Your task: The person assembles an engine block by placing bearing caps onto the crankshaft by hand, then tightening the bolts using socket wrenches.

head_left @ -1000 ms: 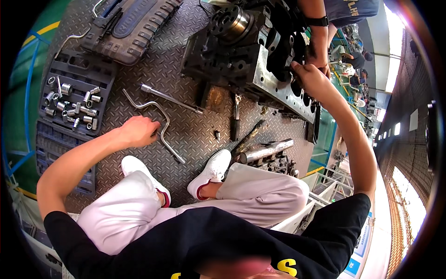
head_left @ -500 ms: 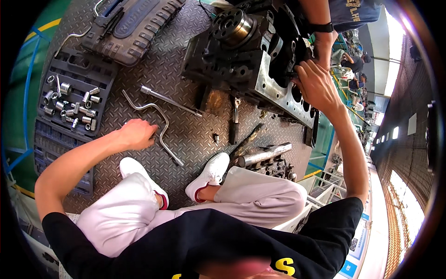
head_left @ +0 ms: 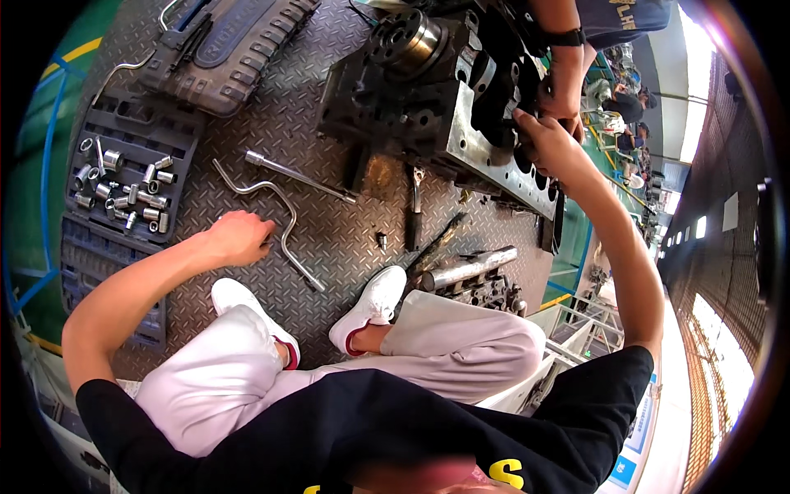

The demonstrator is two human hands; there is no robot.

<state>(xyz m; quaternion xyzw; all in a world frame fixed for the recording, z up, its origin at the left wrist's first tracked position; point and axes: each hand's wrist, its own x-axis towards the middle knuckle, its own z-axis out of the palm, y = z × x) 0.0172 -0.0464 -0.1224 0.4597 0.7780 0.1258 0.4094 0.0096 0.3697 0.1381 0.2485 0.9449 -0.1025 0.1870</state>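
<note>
My right hand is at the opening of a dark engine block, beside its pale machined face. Its fingers are bent inward around something inside, and their tips are hidden. Close by, another person's hand with a dark wristband also reaches into the block. My left hand rests low over the metal plate with its fingers curled in and nothing visible in them. It is just left of a bent speed-handle wrench. Beyond that lies a long extension bar with a socket.
An open tool case with several loose sockets lies at left, below a closed dark case. A ratchet, a small socket and a metal cylinder lie on the tread plate. My white shoes stand near them.
My right hand has shifted slightly and its fingers are bent further into the block. The other person's hand has moved a little lower beside it. My left hand stays in about the same place.
</note>
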